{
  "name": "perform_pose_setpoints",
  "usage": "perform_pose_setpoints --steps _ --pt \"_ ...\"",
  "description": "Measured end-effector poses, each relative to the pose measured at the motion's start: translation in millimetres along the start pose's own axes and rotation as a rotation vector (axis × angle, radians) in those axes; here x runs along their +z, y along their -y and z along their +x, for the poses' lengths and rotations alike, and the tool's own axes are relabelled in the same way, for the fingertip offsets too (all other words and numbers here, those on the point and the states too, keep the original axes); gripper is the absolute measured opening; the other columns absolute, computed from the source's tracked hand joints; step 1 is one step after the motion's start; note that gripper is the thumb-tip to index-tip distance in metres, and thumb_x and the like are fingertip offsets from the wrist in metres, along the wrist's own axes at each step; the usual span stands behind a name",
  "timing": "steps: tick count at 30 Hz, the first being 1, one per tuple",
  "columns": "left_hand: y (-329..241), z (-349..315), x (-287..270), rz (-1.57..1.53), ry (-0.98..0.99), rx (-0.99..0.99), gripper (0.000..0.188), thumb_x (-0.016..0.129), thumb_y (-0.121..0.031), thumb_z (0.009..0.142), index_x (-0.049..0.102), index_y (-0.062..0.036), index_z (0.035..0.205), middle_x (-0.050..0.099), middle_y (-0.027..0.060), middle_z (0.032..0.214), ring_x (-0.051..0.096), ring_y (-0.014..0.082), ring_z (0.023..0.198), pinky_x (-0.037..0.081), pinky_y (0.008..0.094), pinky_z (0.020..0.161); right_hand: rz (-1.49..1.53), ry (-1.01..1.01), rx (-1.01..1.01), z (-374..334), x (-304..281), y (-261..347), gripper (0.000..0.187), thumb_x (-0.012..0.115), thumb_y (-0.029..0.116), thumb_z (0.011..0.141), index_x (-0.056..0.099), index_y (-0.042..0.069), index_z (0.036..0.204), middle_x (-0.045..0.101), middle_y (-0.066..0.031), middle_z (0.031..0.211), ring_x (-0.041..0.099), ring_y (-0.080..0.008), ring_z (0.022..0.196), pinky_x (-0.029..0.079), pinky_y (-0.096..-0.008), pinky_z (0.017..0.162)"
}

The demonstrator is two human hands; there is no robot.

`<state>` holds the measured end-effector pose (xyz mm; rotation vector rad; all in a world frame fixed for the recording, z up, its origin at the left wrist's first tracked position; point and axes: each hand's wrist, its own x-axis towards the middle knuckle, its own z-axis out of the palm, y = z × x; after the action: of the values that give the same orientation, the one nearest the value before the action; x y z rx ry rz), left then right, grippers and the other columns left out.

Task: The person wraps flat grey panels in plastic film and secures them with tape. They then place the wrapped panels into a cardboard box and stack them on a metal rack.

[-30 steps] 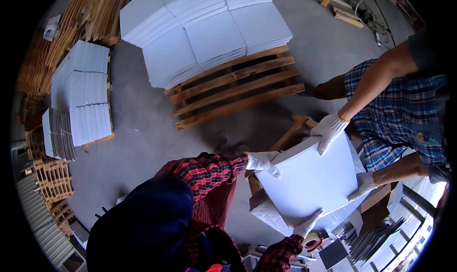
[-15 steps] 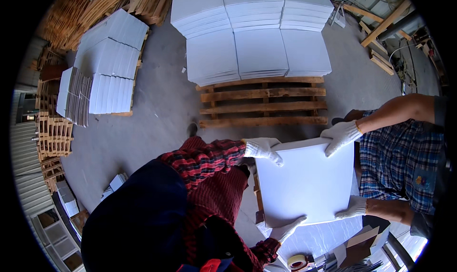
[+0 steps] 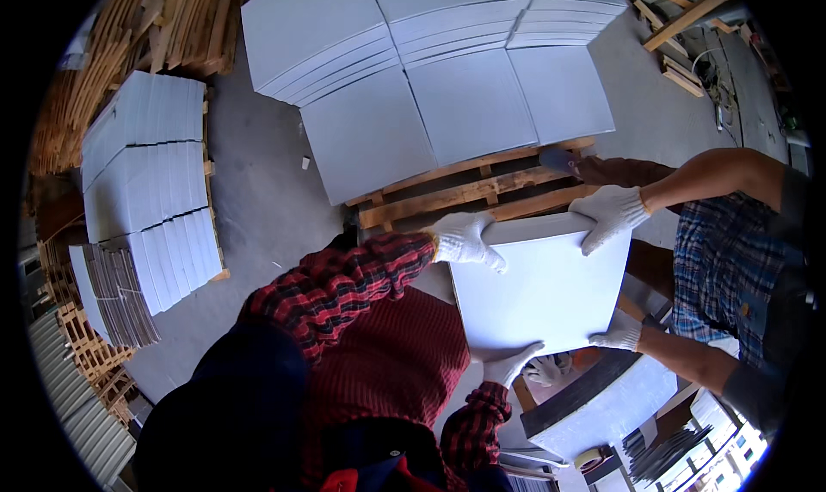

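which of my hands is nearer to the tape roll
Right. Your right hand holds the near edge of the white slab, up and left of the tape roll in view; your left hand is farther off, at the slab's far left corner.

Could not see most fingers of the right hand (image 3: 510, 367), hidden behind the white board (image 3: 542, 294). Lost part of the co-worker (image 3: 718, 264) in the dark right rim. Found the large white stack (image 3: 469, 105) cut off by the top edge. Could not identify the pale bundle (image 3: 546, 371) below the board, nor small clutter (image 3: 727, 105) upper right.
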<state>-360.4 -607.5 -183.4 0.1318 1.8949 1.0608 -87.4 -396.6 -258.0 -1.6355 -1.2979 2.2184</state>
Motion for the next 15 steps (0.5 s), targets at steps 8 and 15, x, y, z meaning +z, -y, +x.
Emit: perform_pose_setpoints --steps 8,15 --pt "76 140 -127 0.122 0.039 0.049 0.112 0.089 -0.048 0.063 0.038 0.0064 0.147 0.060 0.0256 0.132 0.061 0.0311 0.120 0.045 0.0367 0.107 0.048 0.050 -0.076 98 195 -95 0.091 0.010 0.076 0.096 0.025 0.009 0.156 0.027 -0.0140 0.159 0.030 -0.0306 0.144 0.023 -0.0472 0.120" --pt "141 208 -200 0.196 -0.258 0.115 0.091 0.086 -0.048 0.068 0.052 0.0007 0.138 0.063 0.0205 0.129 0.059 0.0320 0.122 0.041 0.0381 0.109 -0.093 0.138 0.018 174 298 -86 0.092 0.026 0.078 0.094 0.021 0.011 0.157 0.023 -0.0091 0.161 0.026 -0.0293 0.145 0.020 -0.0481 0.120"
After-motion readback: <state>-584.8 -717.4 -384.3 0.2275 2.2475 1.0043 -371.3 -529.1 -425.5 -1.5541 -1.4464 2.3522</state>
